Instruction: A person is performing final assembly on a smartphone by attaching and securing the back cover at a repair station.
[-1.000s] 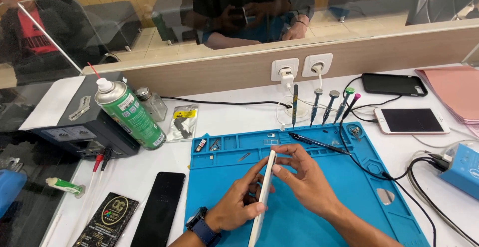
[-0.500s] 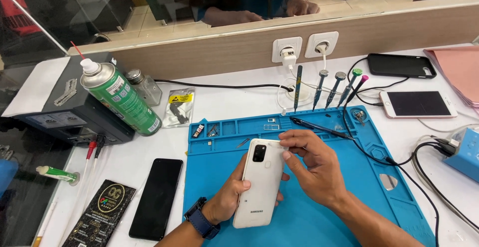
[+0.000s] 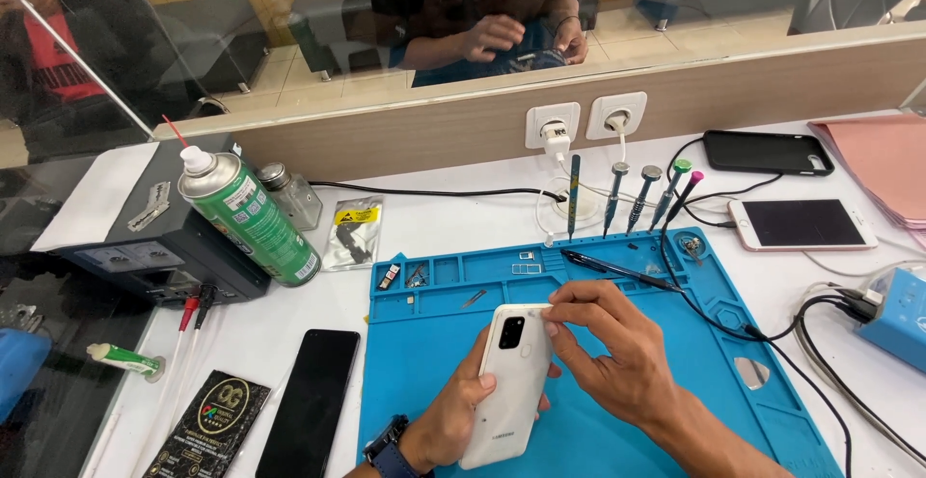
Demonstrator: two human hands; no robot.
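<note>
We now hold the white phone back-up, no longer edge-on, left hand gripping underneath, right hand pinching its top corner over the blue mat.

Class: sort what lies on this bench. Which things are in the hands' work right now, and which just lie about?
In hand:
white phone, back up
left hand, holding it
right hand, at its top edge
blue mat, beneath

Lying about:
green spray can
black phone
screwdrivers
two phones, far right
</note>
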